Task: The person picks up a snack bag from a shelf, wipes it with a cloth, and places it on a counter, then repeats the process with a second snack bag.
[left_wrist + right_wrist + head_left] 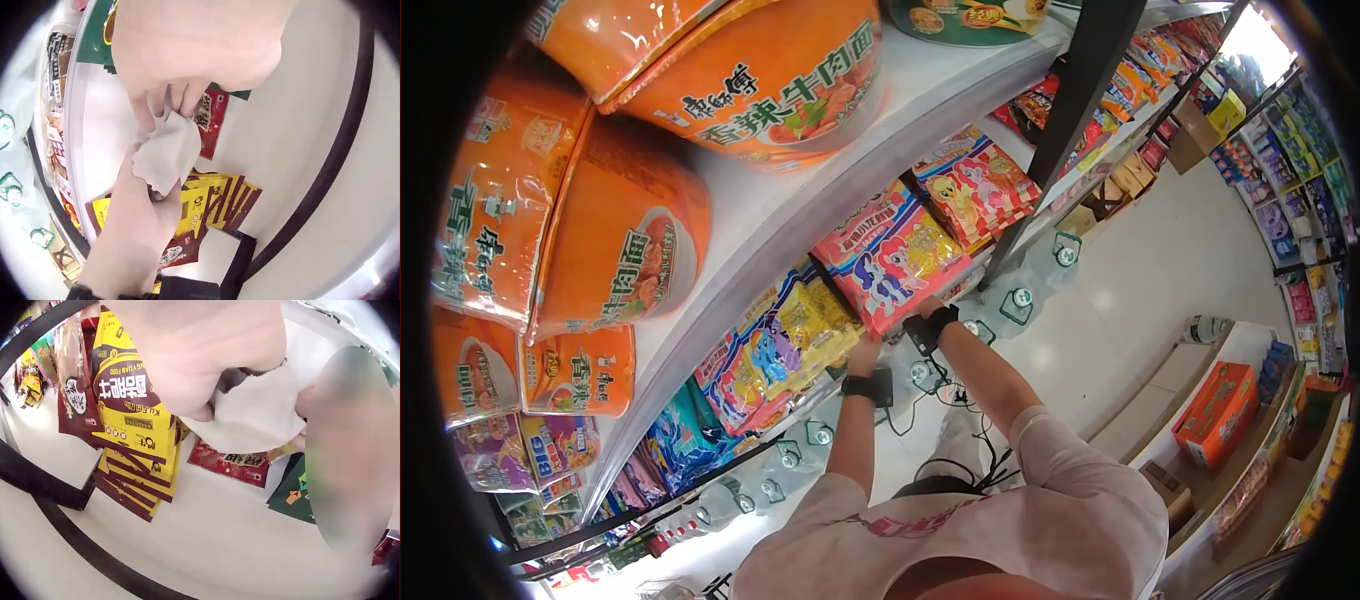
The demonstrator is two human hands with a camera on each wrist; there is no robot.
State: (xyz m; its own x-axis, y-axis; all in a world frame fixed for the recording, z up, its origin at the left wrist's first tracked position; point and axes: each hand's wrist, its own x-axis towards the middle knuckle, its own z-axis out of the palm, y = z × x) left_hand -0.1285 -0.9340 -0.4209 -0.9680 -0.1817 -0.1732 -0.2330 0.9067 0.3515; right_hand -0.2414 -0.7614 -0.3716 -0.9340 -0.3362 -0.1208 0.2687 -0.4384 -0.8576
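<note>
A white, limp sheet with a ragged edge (165, 153) is between my two hands, over the shelf. My left hand (194, 44) holds its upper end with curled fingertips in the left wrist view. My right hand (206, 356) grips the other end, thumb and fingers bent over the edge. Right below the sheet lies a red snack packet (230, 464). Yellow and brown snack packets (134, 387) stand fanned beside my right hand. A green packet (297, 490) shows near the left hand. In the head view, large pink snack bags (890, 260) hide most of my fingers.
Orange noodle tubs (615, 230) fill the upper shelf close on the left. Large water bottles (1015, 300) line the floor below the shelf. A black post (1065, 120) rises at the shelf front. An orange carton (1215, 410) sits on the right.
</note>
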